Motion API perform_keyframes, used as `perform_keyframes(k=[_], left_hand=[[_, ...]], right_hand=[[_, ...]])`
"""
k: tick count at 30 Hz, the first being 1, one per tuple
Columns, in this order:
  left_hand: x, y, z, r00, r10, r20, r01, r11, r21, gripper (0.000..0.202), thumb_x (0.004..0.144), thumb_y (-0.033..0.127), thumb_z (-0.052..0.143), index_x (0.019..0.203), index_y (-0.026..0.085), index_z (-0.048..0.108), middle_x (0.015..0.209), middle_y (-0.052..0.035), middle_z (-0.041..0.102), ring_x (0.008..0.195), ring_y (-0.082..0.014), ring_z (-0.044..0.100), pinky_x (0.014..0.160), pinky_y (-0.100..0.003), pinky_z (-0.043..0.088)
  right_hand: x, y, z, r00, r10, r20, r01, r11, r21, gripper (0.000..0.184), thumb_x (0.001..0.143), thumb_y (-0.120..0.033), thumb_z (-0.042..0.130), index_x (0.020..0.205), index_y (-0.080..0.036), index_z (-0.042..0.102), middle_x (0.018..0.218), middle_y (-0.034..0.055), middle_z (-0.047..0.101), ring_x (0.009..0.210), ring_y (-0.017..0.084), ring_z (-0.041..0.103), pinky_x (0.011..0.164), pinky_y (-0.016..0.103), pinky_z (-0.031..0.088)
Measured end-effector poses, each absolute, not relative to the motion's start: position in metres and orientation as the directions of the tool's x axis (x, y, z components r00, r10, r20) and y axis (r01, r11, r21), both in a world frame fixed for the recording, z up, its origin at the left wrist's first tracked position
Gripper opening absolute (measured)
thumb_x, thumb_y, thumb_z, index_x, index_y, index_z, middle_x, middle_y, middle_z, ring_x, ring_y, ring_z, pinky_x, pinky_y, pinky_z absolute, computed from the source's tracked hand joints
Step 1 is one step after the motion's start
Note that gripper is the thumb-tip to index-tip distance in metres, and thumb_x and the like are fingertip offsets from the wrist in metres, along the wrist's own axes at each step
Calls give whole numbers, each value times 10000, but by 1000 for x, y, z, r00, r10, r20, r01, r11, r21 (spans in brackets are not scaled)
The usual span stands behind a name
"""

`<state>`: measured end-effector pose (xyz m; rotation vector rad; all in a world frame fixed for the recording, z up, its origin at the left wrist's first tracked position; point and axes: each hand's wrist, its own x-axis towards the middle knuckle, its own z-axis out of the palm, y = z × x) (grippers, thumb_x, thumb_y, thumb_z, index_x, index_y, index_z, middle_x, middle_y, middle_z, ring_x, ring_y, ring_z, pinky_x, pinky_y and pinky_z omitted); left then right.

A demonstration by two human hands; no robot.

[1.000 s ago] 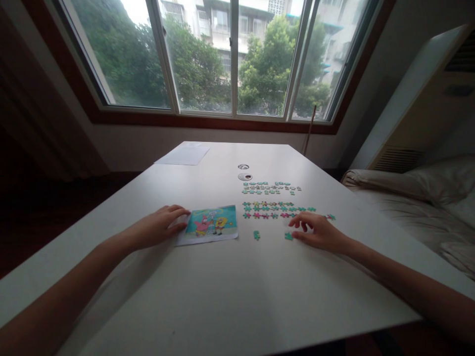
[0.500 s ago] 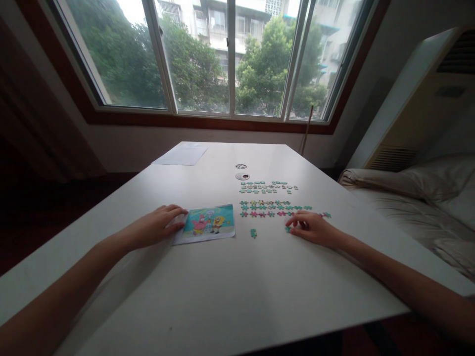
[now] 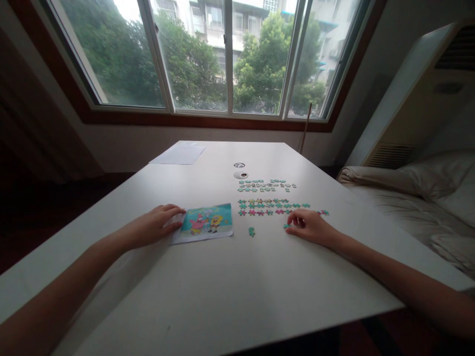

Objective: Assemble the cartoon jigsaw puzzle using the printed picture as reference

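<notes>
At the left edge of a cartoon picture sheet [image 3: 206, 221], my left hand [image 3: 158, 225] lies with fingers stretched and thumb apart, touching the sheet. The sheet is flat on the white table [image 3: 208, 291]. My right hand [image 3: 309, 226] pinches a small teal jigsaw piece [image 3: 286, 226] between thumb and fingertips, low over the table; most of the piece is hidden by the fingers. Just beyond that hand run rows of jigsaw pieces [image 3: 260, 213], teal with pink and yellow parts. A joined teal bit of jigsaw [image 3: 252, 231] lies between the sheet and my right hand.
Further rows of jigsaw pieces [image 3: 256, 189] lie behind the near rows. Two small round items [image 3: 240, 175] sit farther back. White paper [image 3: 178, 155] rests at the table's far left corner. A covered sofa [image 3: 393, 193] stands to the right, with a window beyond the table.
The fingers of my right hand have closed around the teal jigsaw piece. My left hand stays on the picture sheet. The whole view has shifted slightly.
</notes>
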<state>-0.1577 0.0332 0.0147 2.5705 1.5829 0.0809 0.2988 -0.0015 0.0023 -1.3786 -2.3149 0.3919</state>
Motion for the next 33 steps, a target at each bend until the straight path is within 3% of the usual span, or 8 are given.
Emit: perform_keyframes(k=[7, 11, 18, 25, 33], left_hand=[[-157, 32, 15, 452, 892, 4, 881, -447, 157, 558, 833, 547, 346, 1185, 160, 540, 1217, -98, 533, 1128, -257, 480, 951, -320, 380], [-156, 32, 16, 459, 889, 8, 875, -453, 170, 552, 833, 546, 345, 1182, 168, 546, 1219, -101, 534, 1128, -265, 479, 945, -337, 387], [-156, 33, 15, 454, 891, 5, 882, -450, 142, 581, 828, 574, 340, 1179, 162, 549, 1217, -97, 540, 1128, -255, 483, 948, -305, 386], [-156, 32, 16, 454, 891, -8, 881, -448, 149, 588, 842, 580, 308, 1202, 169, 524, 1233, -100, 516, 1150, -253, 458, 970, -313, 357], [-156, 30, 19, 454, 891, 5, 874, -447, 191, 554, 831, 545, 352, 1175, 158, 548, 1214, -112, 531, 1120, -266, 478, 955, -341, 372]], right_hand=[[313, 3, 13, -545, 834, 88, 687, 504, -524, 238, 766, -328, 563, 928, -174, 645, 779, 35, 572, 612, 101, 489, 556, 215, 399], [317, 3, 16, -528, 847, 60, 685, 467, -559, 287, 772, -362, 558, 974, -169, 626, 789, 36, 583, 619, 101, 502, 563, 215, 412], [311, 2, 10, -510, 854, 104, 714, 487, -503, 215, 743, -324, 593, 883, -168, 639, 716, 14, 549, 600, 99, 473, 559, 214, 395], [312, 5, 18, -505, 855, 123, 726, 497, -476, 263, 772, -351, 567, 946, -165, 632, 740, 25, 588, 600, 97, 505, 557, 210, 404], [274, 68, 53, -614, 771, 171, 718, 635, -285, 161, 781, -248, 557, 832, -175, 691, 762, 37, 662, 639, 111, 557, 612, 216, 424]])
